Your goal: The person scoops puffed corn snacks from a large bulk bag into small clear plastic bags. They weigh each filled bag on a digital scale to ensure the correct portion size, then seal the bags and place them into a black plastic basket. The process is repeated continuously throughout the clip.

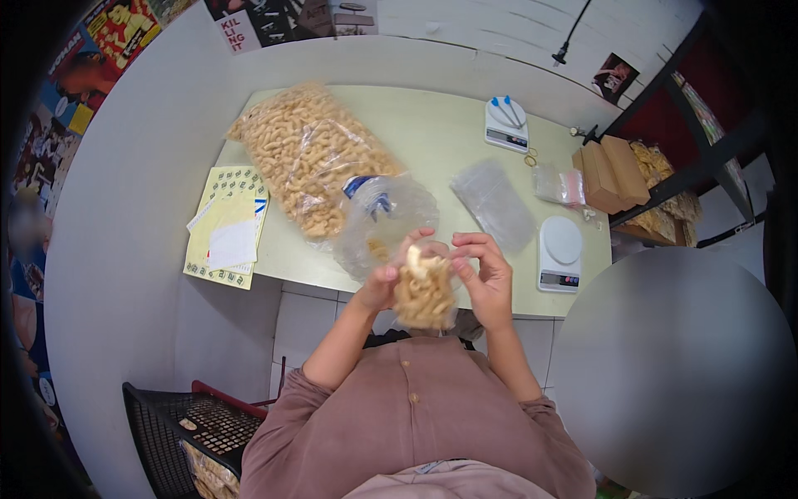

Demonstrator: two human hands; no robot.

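Observation:
Between my hands, above the table's front edge, is a small clear plastic bag of curled snacks (426, 293). My left hand (382, 284) grips its left side. My right hand (488, 274) has its fingertips at the upper right rim of the bag. Just beyond lies an open, crumpled clear plastic bag (399, 218) with a blue printed part and a few snacks in it. Behind that, a large clear sack of curled snacks (312, 150) rests on the pale green table (424, 112). A stack of flat clear bags (492, 203) lies to the right.
Two white kitchen scales (560, 256) (506, 125) stand on the right, the far one bearing blue-ended tools (508, 111). Small plastic bags (558, 185) and cardboard boxes (611, 174) are near the right edge. Printed sheets (227, 224) lie left. A black plastic basket (181, 430) stands lower left.

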